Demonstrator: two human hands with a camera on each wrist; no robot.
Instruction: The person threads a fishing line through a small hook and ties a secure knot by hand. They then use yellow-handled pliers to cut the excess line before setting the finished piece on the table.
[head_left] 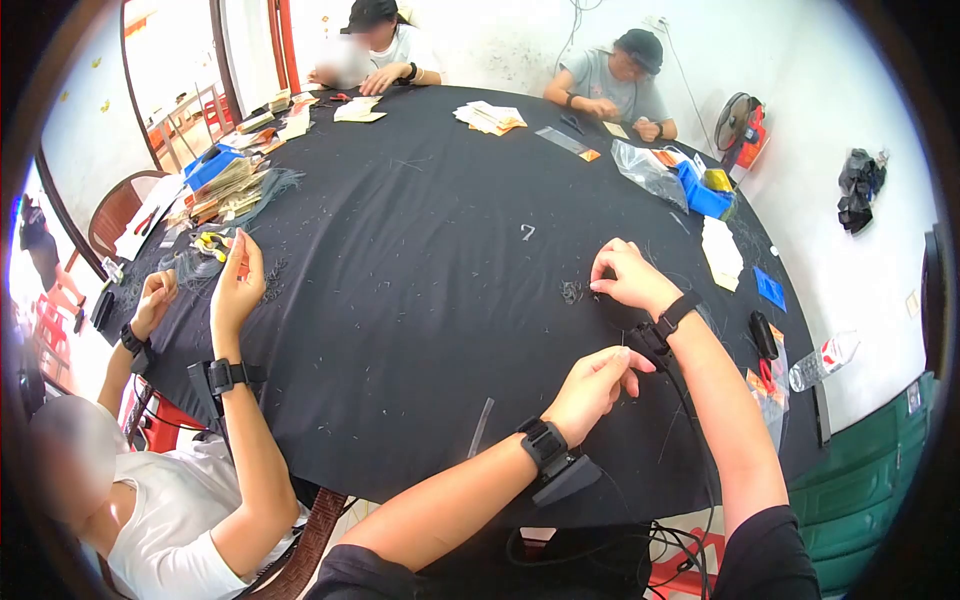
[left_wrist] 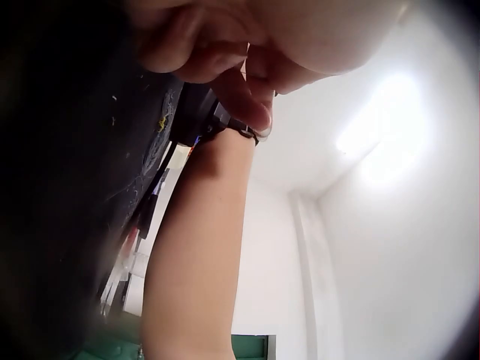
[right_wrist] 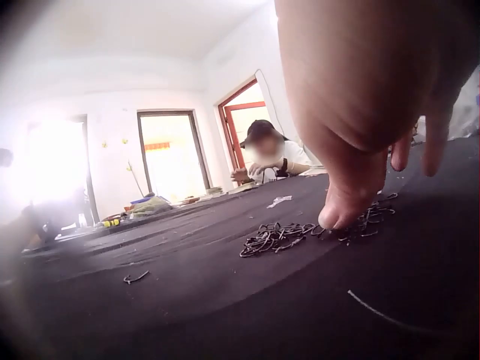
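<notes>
My right hand (head_left: 635, 275) reaches down with thumb and forefinger together at a small pile of short, bent dark wires (head_left: 571, 292). In the right wrist view its fingertips (right_wrist: 337, 217) pinch down among the wire pieces (right_wrist: 274, 238) on the black cloth. Nearer my body, my left hand (head_left: 598, 390) is raised over the cloth, thumb and forefinger meeting. A thin dark wire (head_left: 623, 338) stands up at its fingertips. The left wrist view shows the curled fingers (left_wrist: 217, 64) from below, with my right forearm (left_wrist: 199, 240) behind them.
Black cloth covers the round table (head_left: 420, 300). A clear plastic strip (head_left: 482, 425) lies to the left. At right are white cards (head_left: 721, 254), a blue packet (head_left: 769, 288) and a plastic bottle (head_left: 825, 360). A person on the left works with raised hands (head_left: 237, 280); two people sit opposite.
</notes>
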